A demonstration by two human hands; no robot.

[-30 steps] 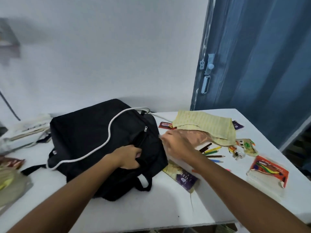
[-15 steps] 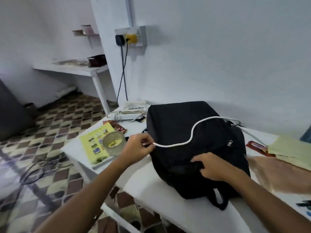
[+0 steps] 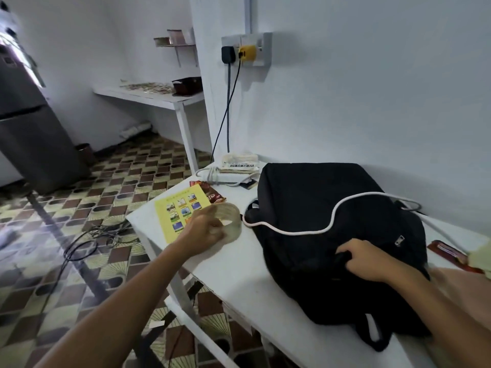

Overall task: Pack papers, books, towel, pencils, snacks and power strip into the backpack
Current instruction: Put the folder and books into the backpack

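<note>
A black backpack (image 3: 318,205) lies flat on the white table (image 3: 239,274), with a white cord (image 3: 332,220) draped across it. My right hand (image 3: 365,258) grips the fabric at the backpack's near edge. My left hand (image 3: 206,231) holds a clear tape roll (image 3: 232,221), which stands on a yellow printed sheet (image 3: 180,208). A red-brown snack packet (image 3: 212,193) lies behind the sheet. Further back is a white power strip (image 3: 223,176) under a stack of papers (image 3: 239,162). At the right edge are a red snack wrapper (image 3: 447,252), a pale yellow paper (image 3: 482,258) and a blurred peach towel (image 3: 470,288).
The table's left end stands over a patterned tile floor with loose cables (image 3: 87,240). A wall socket (image 3: 245,50) above holds two plugs whose leads drop to the table. A grey fridge (image 3: 29,123) and a white side shelf (image 3: 159,94) stand to the left.
The view swung left. My right hand took over the backpack's edge. My left hand let go of the white cord's end and moved left onto the tape roll.
</note>
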